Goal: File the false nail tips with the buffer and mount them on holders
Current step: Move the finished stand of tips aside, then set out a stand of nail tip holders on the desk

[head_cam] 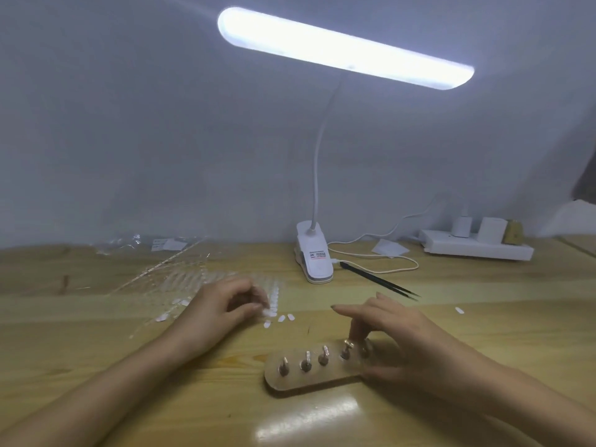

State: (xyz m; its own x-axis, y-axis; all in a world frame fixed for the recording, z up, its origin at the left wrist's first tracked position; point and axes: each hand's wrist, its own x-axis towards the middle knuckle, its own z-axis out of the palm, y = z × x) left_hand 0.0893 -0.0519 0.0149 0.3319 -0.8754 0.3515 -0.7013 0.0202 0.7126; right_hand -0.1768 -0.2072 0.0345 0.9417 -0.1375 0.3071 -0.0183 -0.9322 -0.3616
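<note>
A wooden holder base (292,383) lies near the front of the table with several metal pegs standing in it. My right hand (396,337) hovers over its right end; thumb and a finger pinch the top of the fourth holder peg (347,347), and the index finger points left. Whether a tip sits on that peg is hidden by the fingers. My left hand (222,306) is curled over a clear sheet of false nail tips (193,280), thumb and fingers pinching at a tip on its right edge. Three loose nail tips (281,318) lie just right of it. No buffer shows.
A white clip lamp (314,258) stands at the back centre, its lit head (345,46) overhead. Black tweezers (380,280) lie to its right, beside a cable. A power strip (477,246) is back right, plastic bags (151,248) back left. One stray tip (459,310) lies at right.
</note>
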